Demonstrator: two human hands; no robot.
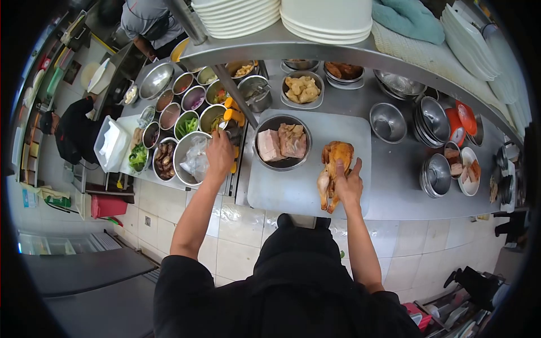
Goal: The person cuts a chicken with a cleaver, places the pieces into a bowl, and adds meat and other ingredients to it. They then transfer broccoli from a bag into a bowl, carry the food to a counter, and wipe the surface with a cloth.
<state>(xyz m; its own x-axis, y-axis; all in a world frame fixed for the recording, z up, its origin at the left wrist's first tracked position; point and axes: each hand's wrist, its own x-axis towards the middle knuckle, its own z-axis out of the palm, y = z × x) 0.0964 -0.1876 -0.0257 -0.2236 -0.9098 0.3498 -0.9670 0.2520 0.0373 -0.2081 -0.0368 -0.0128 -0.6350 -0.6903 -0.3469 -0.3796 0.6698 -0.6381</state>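
Note:
A browned whole chicken (337,155) lies on the white cutting board (270,194), its legs pointing toward me. My right hand (347,185) is on its right side, thumb and fingers around the body. My left hand (220,155) reaches left, over the edge of a steel pot holding a clear plastic bag (195,159). Its fingertips are pinched together at the rim of a steel container (212,115); whatever they hold is too small to make out. Between my hands, a steel bowl (282,119) with two blocks of pale meat stands on the board.
Several steel containers of chopped ingredients (186,125) fill the left counter. Steel bowls (387,123) stand to the right. A metal shelf (338,42) with stacked white plates (236,17) crosses above the board. Two co-workers (79,129) are at the left.

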